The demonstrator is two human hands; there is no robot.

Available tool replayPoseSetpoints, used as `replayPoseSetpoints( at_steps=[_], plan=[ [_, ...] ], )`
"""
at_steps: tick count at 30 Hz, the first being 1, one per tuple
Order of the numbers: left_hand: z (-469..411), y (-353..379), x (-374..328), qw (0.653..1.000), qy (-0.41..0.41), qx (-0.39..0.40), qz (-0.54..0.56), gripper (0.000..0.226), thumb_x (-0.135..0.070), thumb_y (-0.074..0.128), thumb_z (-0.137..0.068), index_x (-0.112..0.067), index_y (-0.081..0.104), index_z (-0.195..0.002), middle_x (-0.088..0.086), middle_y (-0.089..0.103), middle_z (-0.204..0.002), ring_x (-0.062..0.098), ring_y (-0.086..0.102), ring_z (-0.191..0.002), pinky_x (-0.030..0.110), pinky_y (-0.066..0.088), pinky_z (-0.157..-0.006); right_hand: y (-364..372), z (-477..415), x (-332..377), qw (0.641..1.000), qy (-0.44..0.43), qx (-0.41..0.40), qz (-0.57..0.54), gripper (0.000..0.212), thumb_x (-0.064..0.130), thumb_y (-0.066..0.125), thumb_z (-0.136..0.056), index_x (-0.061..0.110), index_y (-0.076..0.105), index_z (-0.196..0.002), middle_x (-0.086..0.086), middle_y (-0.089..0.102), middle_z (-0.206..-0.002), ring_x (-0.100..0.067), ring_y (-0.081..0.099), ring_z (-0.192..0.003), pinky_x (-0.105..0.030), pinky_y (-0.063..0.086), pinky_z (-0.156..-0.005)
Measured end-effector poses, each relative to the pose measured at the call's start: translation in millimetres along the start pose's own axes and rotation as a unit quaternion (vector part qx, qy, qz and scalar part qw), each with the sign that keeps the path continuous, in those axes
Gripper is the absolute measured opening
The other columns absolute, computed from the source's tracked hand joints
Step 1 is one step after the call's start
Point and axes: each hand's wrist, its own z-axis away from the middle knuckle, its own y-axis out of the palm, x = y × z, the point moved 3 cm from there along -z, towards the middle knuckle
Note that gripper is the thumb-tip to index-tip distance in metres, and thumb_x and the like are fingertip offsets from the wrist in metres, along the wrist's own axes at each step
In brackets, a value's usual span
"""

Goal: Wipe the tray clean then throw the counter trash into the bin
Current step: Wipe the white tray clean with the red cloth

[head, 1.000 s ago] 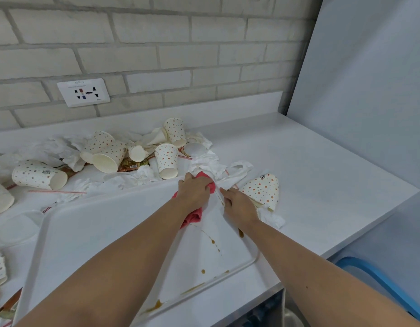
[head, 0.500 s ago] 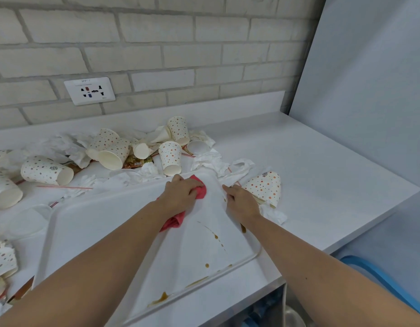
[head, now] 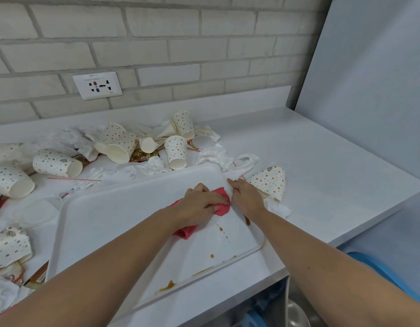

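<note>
a: your left hand [head: 201,204] presses the red cloth [head: 222,207] onto the white tray [head: 110,220], near its far right corner.
b: and your right hand [head: 247,199] grips the tray's right rim, just beside that flattened dotted cup [head: 269,181].
a: brown drips [head: 167,285] lie along the near edge.

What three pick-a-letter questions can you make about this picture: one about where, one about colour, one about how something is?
1. Where is the cloth?
A) on the tray, under the left hand
B) in a cup
C) on the wall
2. What colour is the cloth?
A) blue
B) red
C) green
3. How is the tray?
A) spotless
B) brown-stained
C) upside down
Answers:
1 A: the hand presses it there.
2 B: red shows beside the hand.
3 B: brown stains lie near the front rim.
</note>
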Motion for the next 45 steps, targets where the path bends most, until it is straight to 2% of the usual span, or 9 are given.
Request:
replayPoseSetpoints(
  at_steps=[10, 14, 17, 20, 24, 30, 36, 41, 45],
  plan=[
    [39.4, -7.7, 29.5, 0.997, -0.013, -0.051, 0.052, 0.032, -0.016, 0.052, -0.093, -0.03, 0.062, -0.119, -0.03, 0.049, -0.117, 0.009, 0.036, -0.105, 0.029, 0.028, -0.104, 1.9, -0.2, 3.4, 0.997, -0.03, -0.002, 0.068, 0.045, 0.001, 0.034, -0.096, 0.009, 0.045, -0.139, -0.002, 0.043, -0.095, -0.027, 0.051, -0.106, -0.025, 0.036, -0.08],
    [43.2, -9.4, 32.8, 0.996, -0.027, -0.056, 0.066, 0.033, -0.012, 0.052, -0.092, -0.028, 0.062, -0.119, -0.029, 0.05, -0.116, 0.009, 0.036, -0.106, 0.036, 0.029, -0.106, -5.6, -4.6, 8.7, 0.991, -0.024, 0.051, 0.119, 0.046, 0.001, 0.033, -0.095, 0.011, 0.046, -0.138, -0.015, 0.052, -0.113, -0.03, 0.044, -0.116, -0.032, 0.037, -0.092],
    [43.0, -9.3, 32.2, 0.995, -0.029, -0.055, 0.075, 0.033, -0.011, 0.052, -0.092, -0.027, 0.063, -0.118, -0.027, 0.05, -0.116, 0.011, 0.037, -0.109, 0.037, 0.028, -0.108, -25.2, -3.3, 14.6, 0.993, -0.031, 0.055, 0.098, 0.042, 0.002, 0.037, -0.094, 0.009, 0.052, -0.133, -0.008, 0.04, -0.1, -0.026, 0.047, -0.104, -0.018, 0.028, -0.076],
    [43.2, -8.5, 33.6, 0.994, -0.031, -0.063, 0.079, 0.033, -0.01, 0.053, -0.091, -0.027, 0.063, -0.118, -0.028, 0.05, -0.114, 0.012, 0.037, -0.11, 0.038, 0.028, -0.108, -43.2, 8.7, 18.0, 0.992, -0.04, 0.057, 0.107, 0.039, 0.001, 0.04, -0.094, 0.009, 0.059, -0.126, -0.012, 0.054, -0.109, -0.025, 0.052, -0.106, -0.015, 0.028, -0.065],
    [44.3, -7.4, 33.2, 0.994, -0.025, -0.073, 0.077, 0.033, -0.008, 0.052, -0.091, -0.026, 0.063, -0.117, -0.028, 0.051, -0.113, 0.011, 0.036, -0.108, 0.039, 0.028, -0.108, -43.6, 28.0, 4.6, 0.983, 0.03, 0.123, 0.13, 0.031, 0.014, 0.05, -0.092, 0.012, 0.064, -0.12, -0.004, 0.061, -0.125, -0.02, 0.055, -0.112, -0.02, 0.041, -0.084],
    [36.0, -7.3, 26.2, 0.992, -0.062, -0.109, 0.028, 0.035, -0.016, 0.043, -0.096, -0.026, 0.053, -0.128, -0.013, 0.053, -0.13, 0.016, 0.034, -0.112, 0.036, 0.026, -0.105, -39.6, 38.2, -3.5, 0.99, 0.053, 0.121, 0.058, 0.026, 0.01, 0.05, -0.093, 0.0, 0.07, -0.106, -0.017, 0.069, -0.105, -0.013, 0.049, -0.079, -0.012, 0.031, -0.054],
    [-2.9, 0.8, -5.7, 0.988, -0.118, -0.096, -0.038, 0.037, -0.021, 0.03, -0.1, -0.027, 0.047, -0.132, -0.006, 0.051, -0.133, 0.023, 0.032, -0.117, 0.037, 0.026, -0.095, -38.0, 42.3, -8.0, 0.988, 0.09, 0.127, -0.01, 0.026, 0.012, 0.051, -0.095, 0.003, 0.069, -0.11, -0.015, 0.067, -0.113, -0.023, 0.06, -0.084, -0.025, 0.044, -0.071],
    [-18.1, 11.1, -27.8, 0.991, -0.074, -0.043, -0.099, 0.036, -0.019, 0.028, -0.099, -0.027, 0.052, -0.125, -0.014, 0.046, -0.139, 0.023, 0.033, -0.114, 0.036, 0.026, -0.089, -38.6, 43.2, -9.7, 0.982, 0.117, 0.135, -0.056, 0.024, 0.011, 0.051, -0.095, 0.004, 0.069, -0.108, -0.004, 0.056, -0.071, -0.015, 0.045, -0.048, -0.016, 0.04, -0.038],
    [-9.7, 16.2, -33.6, 0.991, -0.035, -0.028, -0.124, 0.038, -0.02, 0.029, -0.1, -0.03, 0.047, -0.132, -0.014, 0.043, -0.141, 0.021, 0.033, -0.115, 0.036, 0.028, -0.09, -39.1, 43.5, -10.8, 0.98, 0.12, 0.136, -0.081, 0.023, 0.009, 0.051, -0.094, 0.002, 0.072, -0.102, 0.0, 0.048, -0.057, -0.013, 0.04, -0.045, -0.016, 0.035, -0.038]
  ],
)
